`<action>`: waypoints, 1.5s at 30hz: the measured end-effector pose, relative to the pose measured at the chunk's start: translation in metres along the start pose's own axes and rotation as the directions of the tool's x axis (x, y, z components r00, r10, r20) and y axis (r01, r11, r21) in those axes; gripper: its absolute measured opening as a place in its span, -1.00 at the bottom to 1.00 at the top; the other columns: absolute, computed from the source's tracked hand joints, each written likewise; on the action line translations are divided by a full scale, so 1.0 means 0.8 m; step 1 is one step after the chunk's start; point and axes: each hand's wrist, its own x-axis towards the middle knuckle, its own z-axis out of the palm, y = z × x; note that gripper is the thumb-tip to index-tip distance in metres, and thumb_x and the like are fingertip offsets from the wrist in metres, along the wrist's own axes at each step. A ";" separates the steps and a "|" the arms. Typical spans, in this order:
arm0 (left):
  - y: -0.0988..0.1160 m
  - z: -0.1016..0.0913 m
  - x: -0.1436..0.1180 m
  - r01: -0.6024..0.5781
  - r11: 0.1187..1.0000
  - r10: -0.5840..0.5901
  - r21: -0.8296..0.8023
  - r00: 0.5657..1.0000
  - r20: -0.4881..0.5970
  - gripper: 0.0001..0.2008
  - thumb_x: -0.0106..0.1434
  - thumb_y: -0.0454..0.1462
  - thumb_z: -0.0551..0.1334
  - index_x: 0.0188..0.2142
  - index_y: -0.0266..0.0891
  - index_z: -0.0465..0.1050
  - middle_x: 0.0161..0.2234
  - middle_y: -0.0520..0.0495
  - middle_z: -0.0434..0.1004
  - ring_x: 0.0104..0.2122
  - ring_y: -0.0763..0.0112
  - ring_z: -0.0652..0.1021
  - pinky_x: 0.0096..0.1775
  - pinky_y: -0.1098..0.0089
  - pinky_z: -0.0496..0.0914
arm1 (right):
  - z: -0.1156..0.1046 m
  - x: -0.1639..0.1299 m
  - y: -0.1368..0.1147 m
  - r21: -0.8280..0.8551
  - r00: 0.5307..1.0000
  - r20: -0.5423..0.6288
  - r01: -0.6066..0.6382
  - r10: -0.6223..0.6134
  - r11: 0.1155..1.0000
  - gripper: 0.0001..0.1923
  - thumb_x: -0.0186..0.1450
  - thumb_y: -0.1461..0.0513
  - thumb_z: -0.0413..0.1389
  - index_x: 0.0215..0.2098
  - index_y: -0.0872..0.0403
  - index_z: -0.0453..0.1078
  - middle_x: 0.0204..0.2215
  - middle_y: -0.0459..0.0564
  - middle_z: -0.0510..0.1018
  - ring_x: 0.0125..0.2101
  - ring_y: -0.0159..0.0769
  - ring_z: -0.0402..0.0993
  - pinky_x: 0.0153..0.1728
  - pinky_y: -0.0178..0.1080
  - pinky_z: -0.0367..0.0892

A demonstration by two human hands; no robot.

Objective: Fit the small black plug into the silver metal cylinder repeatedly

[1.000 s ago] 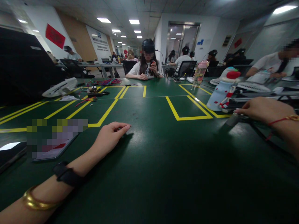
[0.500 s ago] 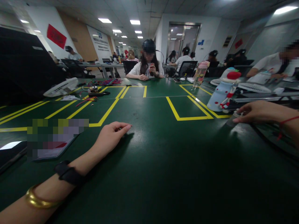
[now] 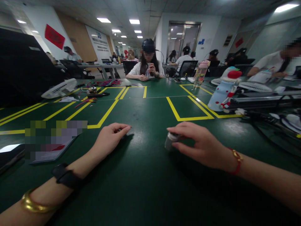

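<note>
My right grip (image 3: 199, 146) closes on a small grey cylinder (image 3: 169, 142), a red cord with a gold clasp (image 3: 235, 160) at that wrist. My left grip (image 3: 110, 138) lies on the dark green surface (image 3: 145, 182), its arm banded by a black strap (image 3: 64, 177) and a gold bangle (image 3: 33, 204). Yellow lines (image 3: 107, 114) box the green into rectangles. Beyond stand a pale blue figure with a red cap (image 3: 224, 91), a white fan (image 3: 60, 88), and a red banner (image 3: 55, 36) on the white wall.
</note>
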 end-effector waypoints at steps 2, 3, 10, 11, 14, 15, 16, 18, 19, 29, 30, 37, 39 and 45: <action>-0.003 0.000 0.002 -0.017 1.000 0.017 -0.002 1.000 0.005 -0.60 0.13 0.05 0.13 -0.20 -0.12 0.50 -0.27 -0.03 0.55 -0.30 0.29 0.50 -0.29 0.34 0.30 | 0.025 -0.003 -0.018 0.077 0.997 0.050 0.048 -0.052 0.996 -0.58 0.23 0.20 0.03 0.08 0.01 0.28 -0.08 -0.01 0.38 -0.15 -0.45 0.34 -0.10 -0.35 0.29; -0.004 0.000 0.002 -0.022 1.000 0.022 0.003 1.000 0.005 -0.59 0.14 0.05 0.13 -0.20 -0.13 0.50 -0.27 -0.04 0.54 -0.30 0.29 0.49 -0.29 0.34 0.30 | 0.033 -0.004 -0.021 0.108 0.996 0.068 0.045 -0.052 0.993 -0.57 0.24 0.22 0.01 0.09 0.01 0.27 -0.08 -0.01 0.37 -0.15 -0.46 0.34 -0.10 -0.35 0.29; 0.033 0.008 -0.022 -0.202 0.979 0.202 0.012 0.979 0.012 -0.59 0.20 -0.02 0.08 -0.04 -0.11 0.40 -0.24 -0.06 0.46 -0.35 0.31 0.45 -0.29 0.29 0.32 | 0.051 -0.014 -0.006 0.267 0.992 0.065 -0.125 0.112 0.956 -0.36 0.15 0.15 0.13 0.18 0.00 0.09 -0.01 0.03 0.35 -0.06 -0.35 0.32 -0.02 -0.21 0.26; 0.045 0.011 -0.030 -0.244 0.969 0.245 -0.038 0.968 0.049 -0.59 0.21 -0.04 0.09 0.00 -0.09 0.37 -0.22 -0.05 0.45 -0.32 0.31 0.45 -0.28 0.30 0.33 | 0.052 -0.015 -0.005 0.292 0.989 0.066 -0.143 0.130 0.946 -0.36 0.14 0.14 0.14 0.17 0.00 0.09 -0.01 0.03 0.36 -0.06 -0.35 0.33 -0.02 -0.21 0.27; 0.081 0.022 -0.055 -0.333 0.929 0.358 -0.161 0.920 0.159 -0.65 0.21 -0.07 0.12 -0.02 -0.02 0.39 -0.18 -0.05 0.43 -0.23 0.30 0.44 -0.24 0.31 0.34 | 0.054 -0.014 -0.007 0.329 0.984 0.098 -0.173 0.149 0.928 -0.48 0.16 0.18 0.13 0.08 0.02 0.18 -0.07 0.00 0.41 -0.11 -0.37 0.37 -0.08 -0.23 0.30; 0.091 0.025 -0.061 -0.346 0.920 0.378 -0.183 0.908 0.184 -0.69 0.20 -0.08 0.13 -0.08 0.00 0.44 -0.18 -0.04 0.43 -0.22 0.30 0.44 -0.22 0.30 0.34 | 0.054 -0.013 -0.007 0.329 0.983 0.107 -0.178 0.150 0.928 -0.52 0.17 0.18 0.12 0.05 0.02 0.20 -0.08 -0.01 0.42 -0.13 -0.37 0.37 -0.09 -0.24 0.30; 0.099 0.027 -0.065 -0.345 0.917 0.382 -0.198 0.903 0.198 -0.73 0.20 -0.08 0.14 -0.14 0.01 0.48 -0.18 -0.04 0.42 -0.20 0.29 0.43 -0.20 0.30 0.34 | 0.053 -0.013 -0.008 0.325 0.982 0.112 -0.182 0.153 0.928 -0.53 0.16 0.19 0.13 0.04 0.02 0.22 -0.08 -0.02 0.42 -0.13 -0.38 0.37 -0.10 -0.25 0.30; 0.108 0.031 -0.069 -0.335 0.919 0.373 -0.208 0.910 0.181 -0.79 0.19 -0.09 0.16 -0.27 -0.01 0.53 -0.22 -0.03 0.42 -0.21 0.30 0.43 -0.20 0.30 0.33 | 0.052 -0.011 -0.010 0.313 0.983 0.105 -0.173 0.147 0.934 -0.51 0.15 0.19 0.14 0.05 0.01 0.22 -0.07 -0.03 0.41 -0.12 -0.38 0.36 -0.08 -0.25 0.28; 0.110 0.032 -0.069 -0.328 0.921 0.364 -0.209 0.917 0.164 -0.80 0.19 -0.09 0.17 -0.31 -0.02 0.54 -0.24 -0.02 0.42 -0.22 0.30 0.43 -0.20 0.30 0.33 | 0.052 -0.010 -0.010 0.305 0.987 0.092 -0.156 0.134 0.940 -0.49 0.15 0.19 0.14 0.06 0.00 0.22 -0.06 -0.03 0.41 -0.10 -0.37 0.35 -0.06 -0.25 0.27; 0.084 0.034 -0.064 -0.264 0.951 0.293 -0.163 0.937 0.189 -0.80 0.15 -0.07 0.19 -0.34 -0.05 0.55 -0.29 -0.03 0.42 -0.25 0.28 0.43 -0.20 0.27 0.31 | 0.050 -0.015 -0.009 0.198 0.975 -0.031 -0.209 0.219 0.958 -0.69 0.09 0.24 0.14 -0.19 0.08 0.26 -0.31 -0.07 0.44 -0.35 -0.43 0.34 -0.34 -0.33 0.25; 0.080 0.038 -0.064 -0.280 0.950 0.306 -0.141 0.925 0.225 -0.81 0.15 -0.08 0.20 -0.35 -0.04 0.56 -0.29 -0.03 0.42 -0.24 0.27 0.43 -0.19 0.25 0.30 | 0.049 -0.015 -0.008 0.204 0.976 -0.026 -0.206 0.216 0.957 -0.68 0.08 0.22 0.15 -0.19 0.08 0.25 -0.30 -0.07 0.44 -0.34 -0.43 0.34 -0.33 -0.32 0.25; 0.070 0.056 -0.061 -0.376 0.926 0.371 -0.040 0.882 0.291 -0.82 0.13 -0.07 0.22 -0.37 0.01 0.57 -0.32 -0.02 0.44 -0.25 0.26 0.41 -0.20 0.24 0.27 | 0.050 -0.014 -0.011 0.201 0.983 0.005 -0.180 0.183 0.963 -0.62 0.08 0.15 0.18 -0.14 0.05 0.28 -0.23 -0.07 0.44 -0.24 -0.40 0.35 -0.20 -0.30 0.26; 0.070 0.049 -0.060 -0.347 0.934 0.355 -0.081 0.888 0.294 -0.81 0.14 -0.08 0.22 -0.33 0.01 0.57 -0.31 -0.02 0.44 -0.25 0.27 0.43 -0.20 0.27 0.28 | 0.047 -0.013 -0.011 0.156 0.981 -0.023 -0.187 0.193 0.970 -0.66 0.08 0.16 0.16 -0.18 0.06 0.28 -0.27 -0.08 0.45 -0.28 -0.41 0.36 -0.24 -0.32 0.27; 0.051 0.003 -0.037 -0.183 0.982 0.187 -0.040 0.972 0.145 -0.68 0.16 0.00 0.15 -0.24 -0.07 0.55 -0.24 -0.04 0.47 -0.31 0.31 0.47 -0.29 0.32 0.31 | -0.029 -0.010 0.065 -0.319 0.889 -0.082 -0.452 0.451 0.833 -0.68 0.01 0.09 0.16 -0.32 0.08 0.31 -0.44 -0.05 0.45 -0.50 -0.42 0.32 -0.51 -0.33 0.20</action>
